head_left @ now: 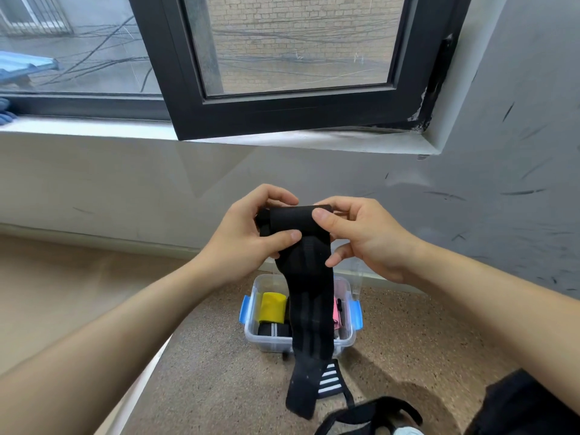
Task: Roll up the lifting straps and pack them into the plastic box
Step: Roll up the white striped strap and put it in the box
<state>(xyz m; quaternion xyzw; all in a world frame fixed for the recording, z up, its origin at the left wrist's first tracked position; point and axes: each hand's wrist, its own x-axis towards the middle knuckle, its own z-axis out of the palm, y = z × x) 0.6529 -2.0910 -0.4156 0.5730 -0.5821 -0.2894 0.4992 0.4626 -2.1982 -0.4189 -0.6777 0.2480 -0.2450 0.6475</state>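
A long black lifting strap [309,296] hangs in mid-air in front of me, its top end partly rolled between both hands. My left hand [248,237] grips the roll's left end, thumb pressed on the front. My right hand [361,237] pinches the right end with thumb and fingers. The strap's loose tail drops down over a clear plastic box [251,328] with blue latches on the floor. Inside the box lie a yellow roll [272,306], a black roll with white stripes [273,329] and something pink [336,312].
More black straps [370,412] lie on the speckled floor near my feet, one with white stripes [329,376]. A dark bag or cloth [533,406] sits at bottom right. A grey wall and a dark-framed window [282,105] rise behind the box.
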